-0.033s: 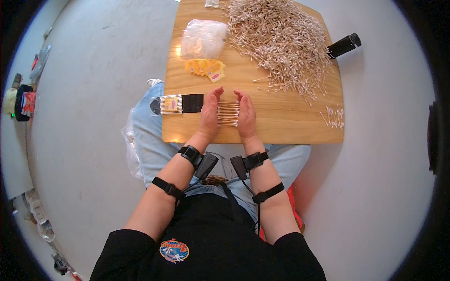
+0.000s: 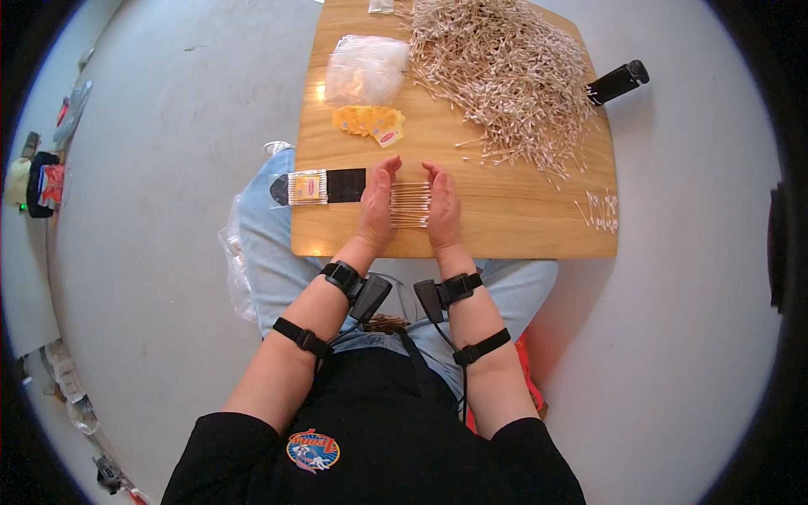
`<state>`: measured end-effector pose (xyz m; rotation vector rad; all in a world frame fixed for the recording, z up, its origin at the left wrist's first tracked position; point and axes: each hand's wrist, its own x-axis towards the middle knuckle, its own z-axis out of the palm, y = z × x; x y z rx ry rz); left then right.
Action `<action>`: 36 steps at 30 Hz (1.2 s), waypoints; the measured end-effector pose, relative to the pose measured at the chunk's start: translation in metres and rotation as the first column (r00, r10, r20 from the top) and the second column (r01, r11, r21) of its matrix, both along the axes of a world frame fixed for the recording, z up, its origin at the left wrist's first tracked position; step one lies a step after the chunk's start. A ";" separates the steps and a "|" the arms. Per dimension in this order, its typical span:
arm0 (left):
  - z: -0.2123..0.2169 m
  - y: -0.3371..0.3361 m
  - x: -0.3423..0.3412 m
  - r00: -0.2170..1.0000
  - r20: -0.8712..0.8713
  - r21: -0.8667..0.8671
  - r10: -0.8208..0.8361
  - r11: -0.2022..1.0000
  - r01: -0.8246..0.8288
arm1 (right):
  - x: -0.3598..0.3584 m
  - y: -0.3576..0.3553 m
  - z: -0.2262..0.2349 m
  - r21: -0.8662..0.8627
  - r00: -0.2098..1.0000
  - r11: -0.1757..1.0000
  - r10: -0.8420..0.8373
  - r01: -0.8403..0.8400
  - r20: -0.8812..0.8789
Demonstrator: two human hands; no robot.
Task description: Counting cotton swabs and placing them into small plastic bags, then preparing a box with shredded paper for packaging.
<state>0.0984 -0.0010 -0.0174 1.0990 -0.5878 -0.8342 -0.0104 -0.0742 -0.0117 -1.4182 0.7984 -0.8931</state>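
Observation:
A row of cotton swabs [image 2: 411,205] lies side by side on the wooden table [image 2: 522,227] near its front edge. On the left, my left hand [image 2: 377,204] stands on its edge at the swab tips, fingers stretched. Facing it, my right hand [image 2: 443,205] stands the same way at the opposite tips. Neither hand is closed round anything. Left of my left hand lies a black strip [image 2: 345,185], and beyond it a clear-wrapped pack of cotton swabs [image 2: 308,187] with a yellow label, sticking out past the table's left edge.
A big heap of loose cotton swabs [image 2: 505,76] covers the far right. Clear plastic bags [image 2: 364,71] and yellow label cards [image 2: 370,123] lie at the far left. Several swabs [image 2: 601,210] lie by the right edge, where a black cylindrical object [image 2: 619,82] juts out.

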 end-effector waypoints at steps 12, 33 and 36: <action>0.018 0.031 0.010 0.384 0.880 0.308 -0.279 0.951 -0.014 | -0.028 -0.010 -0.004 0.122 0.990 0.991 -0.066 0.051 0.125; -0.011 0.010 -0.005 0.806 0.586 0.172 -0.079 0.985 -0.029 | -0.002 0.009 0.012 -0.285 0.984 0.958 -0.023 -0.029 -0.179; -0.013 0.009 -0.003 0.816 0.577 0.151 -0.043 0.987 -0.055 | -0.001 0.006 0.010 -0.187 0.990 0.982 -0.021 -0.006 -0.139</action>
